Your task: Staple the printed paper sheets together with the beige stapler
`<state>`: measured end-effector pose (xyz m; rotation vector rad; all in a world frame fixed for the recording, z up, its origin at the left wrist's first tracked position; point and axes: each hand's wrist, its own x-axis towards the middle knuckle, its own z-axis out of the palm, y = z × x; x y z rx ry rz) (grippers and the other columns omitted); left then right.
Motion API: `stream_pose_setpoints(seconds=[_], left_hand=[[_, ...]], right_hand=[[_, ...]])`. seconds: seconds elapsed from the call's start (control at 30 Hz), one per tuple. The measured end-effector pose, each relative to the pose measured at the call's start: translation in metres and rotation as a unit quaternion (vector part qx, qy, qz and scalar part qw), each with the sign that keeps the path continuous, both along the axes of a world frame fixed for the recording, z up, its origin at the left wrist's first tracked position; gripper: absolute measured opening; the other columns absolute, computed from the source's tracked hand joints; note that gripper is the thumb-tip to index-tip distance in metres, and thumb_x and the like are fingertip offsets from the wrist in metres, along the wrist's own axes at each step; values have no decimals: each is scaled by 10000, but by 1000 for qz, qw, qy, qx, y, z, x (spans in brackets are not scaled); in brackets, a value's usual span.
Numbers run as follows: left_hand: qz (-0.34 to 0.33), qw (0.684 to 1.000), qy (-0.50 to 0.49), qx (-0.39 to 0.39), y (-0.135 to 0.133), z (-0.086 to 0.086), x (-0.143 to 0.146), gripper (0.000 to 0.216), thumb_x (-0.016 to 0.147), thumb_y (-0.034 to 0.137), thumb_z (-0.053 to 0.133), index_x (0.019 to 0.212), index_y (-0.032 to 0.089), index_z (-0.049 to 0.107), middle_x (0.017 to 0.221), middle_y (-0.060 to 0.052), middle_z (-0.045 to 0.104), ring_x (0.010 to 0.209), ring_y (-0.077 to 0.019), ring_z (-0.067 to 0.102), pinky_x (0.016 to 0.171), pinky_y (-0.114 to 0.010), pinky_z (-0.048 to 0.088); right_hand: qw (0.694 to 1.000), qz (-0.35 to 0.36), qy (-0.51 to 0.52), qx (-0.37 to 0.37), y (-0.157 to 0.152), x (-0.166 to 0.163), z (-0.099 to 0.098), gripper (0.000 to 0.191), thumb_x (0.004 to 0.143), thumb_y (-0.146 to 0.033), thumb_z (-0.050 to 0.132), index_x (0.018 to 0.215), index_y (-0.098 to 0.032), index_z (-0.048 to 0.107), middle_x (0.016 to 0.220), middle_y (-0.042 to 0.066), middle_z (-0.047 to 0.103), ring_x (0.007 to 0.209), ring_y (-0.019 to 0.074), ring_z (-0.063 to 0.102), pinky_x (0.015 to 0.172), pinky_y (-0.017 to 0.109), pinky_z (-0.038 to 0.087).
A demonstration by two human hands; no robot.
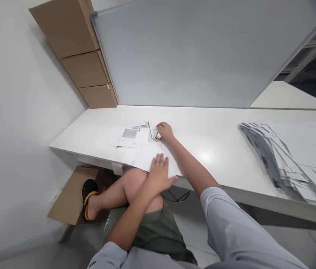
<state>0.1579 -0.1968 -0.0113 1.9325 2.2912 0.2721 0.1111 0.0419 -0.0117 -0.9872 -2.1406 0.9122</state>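
Observation:
My left hand [158, 172] lies flat, fingers stretched out, on a white sheet of paper [146, 157] at the front edge of the white desk [208, 134]. Further back, my right hand [165, 131] is curled round a small stapler [157, 135] and presses on it at the corner of the sheet. Just left of that hand lie a few printed sheets [130, 135] with grey blocks of text.
A fanned stack of printed papers [275, 157] covers the desk's right end. A grey partition board [197, 56] stands behind the desk, stacked brown cardboard boxes [82, 56] at back left. Under the desk are my bare knee [131, 183], a black-and-yellow sandal [88, 194] and flat cardboard [71, 194].

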Motion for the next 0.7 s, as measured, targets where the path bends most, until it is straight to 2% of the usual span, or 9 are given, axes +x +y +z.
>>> stream_pose_setpoints(seconds=[0.1, 0.17, 0.33, 0.53, 0.7], left_hand=[[-10, 999, 24, 28, -4, -11, 38, 889, 870, 573, 482, 1516, 14, 232, 1609, -214, 138, 1500, -356, 63, 1212, -534, 145], [-1, 999, 26, 36, -5, -14, 47, 882, 873, 561, 482, 1513, 7, 235, 1610, -214, 143, 1499, -360, 69, 1213, -536, 147], [-13, 999, 4, 44, -5, -14, 42, 865, 868, 576, 491, 1502, 26, 283, 1600, -208, 201, 1500, -348, 98, 1211, -539, 160], [-17, 998, -14, 60, -3, -17, 42, 859, 887, 590, 455, 1483, -9, 304, 1587, -211, 246, 1494, -357, 124, 1218, -520, 147], [-18, 996, -36, 82, -5, -13, 42, 730, 908, 538, 446, 1447, 48, 398, 1534, -199, 373, 1471, -349, 223, 1194, -533, 215]], right_hand=[[1000, 18, -23, 10, -4, 3, 4, 371, 820, -181, 364, 965, -137, 703, 1101, 122, 656, 1041, 226, 575, 912, 310, 431], [998, 33, -42, 18, -8, 4, 7, 345, 807, -166, 389, 948, -149, 703, 1078, 110, 667, 1009, 224, 579, 895, 307, 434], [994, 61, -82, 44, -26, 2, 15, 284, 788, -160, 437, 877, -179, 706, 986, 89, 699, 928, 235, 591, 831, 311, 443], [989, 61, -116, 65, -44, -2, 19, 272, 808, -176, 432, 863, -179, 698, 946, 95, 707, 863, 233, 596, 764, 310, 441], [988, 70, -120, 60, -47, 0, 22, 250, 796, -173, 440, 825, -187, 688, 894, 73, 707, 801, 214, 589, 704, 285, 423]])
